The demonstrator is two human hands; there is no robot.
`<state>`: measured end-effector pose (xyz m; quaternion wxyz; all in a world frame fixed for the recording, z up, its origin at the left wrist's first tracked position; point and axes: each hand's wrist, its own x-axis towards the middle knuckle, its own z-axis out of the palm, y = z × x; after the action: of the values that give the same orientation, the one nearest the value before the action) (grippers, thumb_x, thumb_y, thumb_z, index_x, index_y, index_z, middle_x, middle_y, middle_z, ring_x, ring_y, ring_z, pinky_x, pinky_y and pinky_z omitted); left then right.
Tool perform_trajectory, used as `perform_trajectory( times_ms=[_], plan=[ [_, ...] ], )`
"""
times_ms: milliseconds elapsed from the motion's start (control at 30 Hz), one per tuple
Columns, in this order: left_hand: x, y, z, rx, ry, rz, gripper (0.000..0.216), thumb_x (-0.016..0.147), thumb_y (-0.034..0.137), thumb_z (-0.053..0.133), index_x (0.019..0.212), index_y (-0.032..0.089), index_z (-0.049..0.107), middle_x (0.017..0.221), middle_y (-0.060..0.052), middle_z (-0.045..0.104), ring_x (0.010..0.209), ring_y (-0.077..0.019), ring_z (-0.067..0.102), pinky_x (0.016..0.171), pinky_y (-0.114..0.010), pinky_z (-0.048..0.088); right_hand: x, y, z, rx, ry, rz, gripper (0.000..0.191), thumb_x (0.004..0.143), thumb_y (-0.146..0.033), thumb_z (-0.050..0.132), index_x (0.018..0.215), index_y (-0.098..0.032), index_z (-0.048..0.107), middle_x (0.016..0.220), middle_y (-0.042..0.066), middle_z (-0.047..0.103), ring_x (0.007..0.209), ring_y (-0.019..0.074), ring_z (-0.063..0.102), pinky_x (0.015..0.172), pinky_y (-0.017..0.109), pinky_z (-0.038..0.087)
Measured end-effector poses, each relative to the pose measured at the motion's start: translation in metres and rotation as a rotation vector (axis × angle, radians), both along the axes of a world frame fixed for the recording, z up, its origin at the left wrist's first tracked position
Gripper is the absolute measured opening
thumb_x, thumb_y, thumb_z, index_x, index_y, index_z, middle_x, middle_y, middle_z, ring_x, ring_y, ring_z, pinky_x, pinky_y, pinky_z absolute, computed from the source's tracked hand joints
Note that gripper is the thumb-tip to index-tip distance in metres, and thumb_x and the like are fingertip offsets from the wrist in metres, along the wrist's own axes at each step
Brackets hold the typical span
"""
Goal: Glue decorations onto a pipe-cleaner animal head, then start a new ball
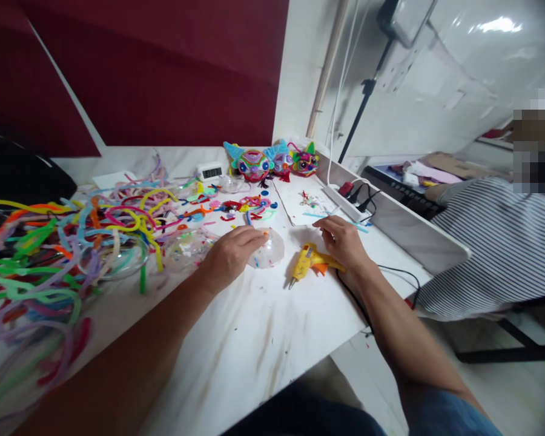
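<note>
My left hand (234,251) rests at the left edge of a clear plastic dome (275,249) on the table, its fingers closed on the rim. A small orange bit shows at the fingertips. My right hand (343,239) is raised over a yellow glue gun (303,263), fingers loosely bent and with nothing visible in them. The glue gun lies on its side, nozzle toward me and orange trigger to the right. Behind my right fingers lies a light blue pipe cleaner (361,227), partly hidden by the hand.
Tangled coloured pipe cleaners (68,260) cover the left side. Decorated animal heads (253,165) and a digital clock (209,172) stand at the back. A power strip (345,203) with plugs lies by the raised right edge board (418,233). A person in a striped top (495,248) sits at right.
</note>
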<state>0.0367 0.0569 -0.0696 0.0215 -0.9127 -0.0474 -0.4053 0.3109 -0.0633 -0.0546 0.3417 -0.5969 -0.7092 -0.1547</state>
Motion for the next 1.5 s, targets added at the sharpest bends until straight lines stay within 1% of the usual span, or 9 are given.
perform_trajectory(
  times_ms=[267, 533, 633, 767, 933, 1133, 1300, 1400, 1500],
  plan=[
    [-0.003, -0.002, -0.002, -0.057, 0.016, 0.003, 0.031, 0.096, 0.005, 0.049, 0.122, 0.014, 0.065, 0.12, -0.011, 0.07, 0.115, -0.0213, 0.062, 0.099, -0.04, 0.057, -0.005, 0.0, 0.005, -0.047, 0.084, 0.041, 0.035, 0.079, 0.0, 0.046, 0.094, -0.018, 0.072, 0.089, 0.009, 0.073, 0.077, 0.0205, 0.068, 0.069, 0.033, 0.055],
    [-0.004, -0.001, -0.006, -0.062, 0.001, 0.005, 0.031, 0.095, 0.005, 0.053, 0.122, 0.014, 0.064, 0.119, -0.011, 0.069, 0.117, -0.0215, 0.061, 0.1, -0.039, 0.056, -0.016, -0.008, 0.016, -0.171, 0.168, 0.074, 0.028, 0.088, -0.007, 0.045, 0.096, -0.018, 0.069, 0.088, 0.008, 0.072, 0.076, 0.0191, 0.068, 0.065, 0.03, 0.054],
    [-0.003, -0.001, -0.005, -0.076, -0.006, 0.009, 0.028, 0.096, 0.007, 0.053, 0.121, 0.014, 0.064, 0.118, -0.011, 0.069, 0.117, -0.0206, 0.061, 0.1, -0.038, 0.056, -0.015, -0.017, 0.027, -0.288, 0.158, 0.062, 0.026, 0.093, -0.012, 0.045, 0.102, -0.017, 0.069, 0.093, 0.009, 0.071, 0.075, 0.0183, 0.067, 0.067, 0.03, 0.053],
    [-0.002, -0.003, -0.001, -0.073, -0.018, 0.013, 0.025, 0.096, 0.006, 0.051, 0.116, 0.012, 0.066, 0.114, -0.011, 0.07, 0.114, -0.0188, 0.062, 0.1, -0.035, 0.056, -0.005, -0.034, 0.046, -0.544, 0.097, 0.059, 0.025, 0.096, -0.018, 0.049, 0.112, -0.016, 0.068, 0.102, 0.01, 0.071, 0.074, 0.018, 0.067, 0.066, 0.03, 0.052],
    [-0.001, -0.006, 0.0, -0.089, -0.027, 0.034, 0.026, 0.095, 0.005, 0.053, 0.116, 0.012, 0.066, 0.115, -0.011, 0.071, 0.115, -0.0182, 0.062, 0.102, -0.033, 0.054, 0.007, -0.042, 0.051, -0.809, 0.01, 0.071, 0.024, 0.09, -0.027, 0.063, 0.108, -0.012, 0.07, 0.092, 0.011, 0.068, 0.078, 0.024, 0.066, 0.072, 0.035, 0.052],
    [-0.001, -0.008, 0.004, -0.189, -0.044, 0.009, 0.026, 0.093, 0.004, 0.054, 0.114, 0.012, 0.067, 0.111, -0.011, 0.071, 0.112, -0.0186, 0.063, 0.099, -0.032, 0.055, 0.007, -0.036, 0.04, -0.933, 0.018, 0.104, 0.023, 0.093, -0.032, 0.061, 0.107, -0.016, 0.067, 0.093, 0.008, 0.063, 0.072, 0.0185, 0.061, 0.068, 0.031, 0.047],
    [-0.001, -0.007, 0.011, -0.277, -0.013, 0.005, 0.029, 0.091, 0.004, 0.055, 0.115, 0.015, 0.067, 0.11, -0.01, 0.071, 0.11, -0.0182, 0.064, 0.097, -0.032, 0.055, 0.009, -0.031, 0.043, -0.996, 0.067, 0.146, 0.024, 0.092, -0.039, 0.06, 0.101, -0.017, 0.065, 0.083, 0.003, 0.064, 0.065, 0.0151, 0.055, 0.06, 0.027, 0.042],
    [0.001, -0.007, 0.014, -0.281, -0.01, 0.039, 0.027, 0.093, 0.007, 0.055, 0.115, 0.016, 0.066, 0.107, -0.008, 0.072, 0.105, -0.0173, 0.066, 0.095, -0.031, 0.056, 0.01, -0.028, 0.048, -1.091, 0.16, 0.208, 0.017, 0.091, -0.032, 0.058, 0.097, -0.017, 0.064, 0.072, -0.001, 0.06, 0.06, 0.0132, 0.049, 0.054, 0.025, 0.038],
    [0.0, -0.007, 0.014, -0.314, 0.011, 0.093, 0.033, 0.094, 0.011, 0.054, 0.125, 0.018, 0.058, 0.113, -0.009, 0.071, 0.108, -0.0176, 0.065, 0.096, -0.031, 0.055, 0.013, -0.029, 0.051, -1.128, 0.273, 0.244, 0.014, 0.089, -0.022, 0.057, 0.101, -0.017, 0.063, 0.077, 0.0, 0.062, 0.065, 0.0135, 0.051, 0.058, 0.024, 0.041]
  ],
)
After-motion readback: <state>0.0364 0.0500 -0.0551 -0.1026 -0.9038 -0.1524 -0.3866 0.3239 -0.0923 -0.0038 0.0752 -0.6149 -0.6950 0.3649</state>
